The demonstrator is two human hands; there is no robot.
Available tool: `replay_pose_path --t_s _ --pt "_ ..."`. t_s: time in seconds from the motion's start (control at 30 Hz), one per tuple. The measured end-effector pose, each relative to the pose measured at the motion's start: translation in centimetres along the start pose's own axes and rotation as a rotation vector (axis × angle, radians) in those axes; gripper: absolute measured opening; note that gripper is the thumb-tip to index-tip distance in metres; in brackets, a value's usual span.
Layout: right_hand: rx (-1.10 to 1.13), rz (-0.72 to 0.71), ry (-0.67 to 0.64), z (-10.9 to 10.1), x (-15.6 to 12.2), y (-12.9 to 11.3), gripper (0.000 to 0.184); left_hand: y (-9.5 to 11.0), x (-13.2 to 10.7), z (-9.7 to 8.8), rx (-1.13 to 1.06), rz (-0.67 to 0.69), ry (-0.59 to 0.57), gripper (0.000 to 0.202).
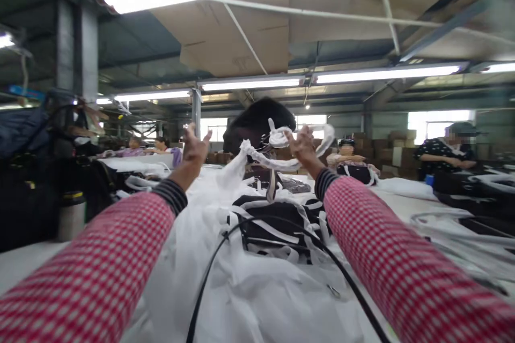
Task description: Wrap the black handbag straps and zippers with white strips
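Observation:
A dark bag [259, 124], blurred, is up ahead beyond my hands, above the table. From it trail a white-wrapped strap [328, 136] and a piece of thin white wrapping [234, 169]. My left hand [195, 148] is stretched forward to the left of the bag, fingers apart, holding nothing. Raised in front of the strap's loop, my right hand [302, 146] has its thumb and fingers spread; whether it touches the strap I cannot tell. Below lies another black bag [273, 222] with white-wrapped straps, on white sheeting [249, 295].
A black cord [209, 262] arches over the sheeting in front of me. Dark bags [24, 193] and a bottle [72, 217] stand at left. More black bags with white straps [470, 193] lie at right. Co-workers [446, 147] sit beyond; cartons [398, 153] are stacked behind.

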State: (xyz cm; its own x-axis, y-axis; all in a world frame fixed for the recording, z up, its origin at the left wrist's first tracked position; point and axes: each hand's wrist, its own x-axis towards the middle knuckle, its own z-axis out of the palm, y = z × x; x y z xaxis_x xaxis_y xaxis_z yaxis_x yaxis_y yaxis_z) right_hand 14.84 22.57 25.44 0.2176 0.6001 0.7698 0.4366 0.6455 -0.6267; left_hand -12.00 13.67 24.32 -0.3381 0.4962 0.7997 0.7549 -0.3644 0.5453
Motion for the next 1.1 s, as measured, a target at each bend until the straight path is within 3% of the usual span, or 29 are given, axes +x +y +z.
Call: replay_pose_path --t_s 0.07,0.1,0.17,0.23,0.3,0.4,0.53,0.67,0.77,0.83,0.9,0.97,1.03,1.1 --pt "-0.042 -0.054 -0.121 1.7 -2.1 2.7 0.044 -2.4 -3.3 2.0 0.034 0.054 -0.052 0.061" --pt "-0.045 -0.081 -0.262 2.1 -4.0 4.3 0.038 -3.9 -5.8 2.7 0.067 0.139 -0.180 0.056" --pt "-0.029 -0.113 -0.542 1.9 -8.5 7.5 0.025 -6.9 -11.4 3.8 0.115 0.149 -0.357 0.047" --pt "-0.057 -0.097 -0.681 0.7 -13.1 10.1 0.018 -8.7 -16.5 4.1 0.188 0.156 -0.445 0.034" --pt "-0.097 -0.108 -0.811 -1.2 -17.4 11.7 0.011 -8.9 -20.6 3.6 0.248 0.229 -0.584 0.026" --pt "-0.197 -0.203 -0.959 -4.5 -22.2 12.9 0.011 -7.0 -24.7 2.4 0.391 0.329 -0.795 0.022" --pt "-0.312 -0.288 -0.987 -8.5 -26.3 13.6 0.012 -5.6 -29.0 2.9 0.514 0.372 -0.894 0.030" --pt "-0.314 -0.355 -1.016 -10.6 -28.8 14.6 0.016 -7.9 -32.8 4.8 0.522 0.373 -0.823 0.041" --pt "-0.405 -0.398 -0.950 -10.4 -30.3 14.8 0.015 -9.5 -34.1 5.1 0.499 0.421 -0.807 0.042" --pt "-0.481 -0.450 -0.890 -9.9 -31.0 14.9 0.019 -9.4 -34.1 4.6 0.466 0.480 -0.853 0.037" --pt "-0.515 -0.512 -0.839 -9.2 -31.4 15.3 0.025 -8.4 -33.8 3.9 0.441 0.478 -0.899 0.034" --pt "-0.502 -0.572 -0.781 -8.8 -31.8 16.5 0.027 -6.8 -33.3 3.5 0.456 0.392 -0.883 0.032" --pt "-0.442 -0.629 -0.691 -8.6 -32.2 18.5 0.028 -5.2 -33.0 3.3 0.510 0.311 -0.827 0.040" --pt "-0.290 -0.702 -0.567 -8.1 -32.4 21.1 0.031 -4.1 -32.8 3.5 0.506 0.288 -0.855 0.045"
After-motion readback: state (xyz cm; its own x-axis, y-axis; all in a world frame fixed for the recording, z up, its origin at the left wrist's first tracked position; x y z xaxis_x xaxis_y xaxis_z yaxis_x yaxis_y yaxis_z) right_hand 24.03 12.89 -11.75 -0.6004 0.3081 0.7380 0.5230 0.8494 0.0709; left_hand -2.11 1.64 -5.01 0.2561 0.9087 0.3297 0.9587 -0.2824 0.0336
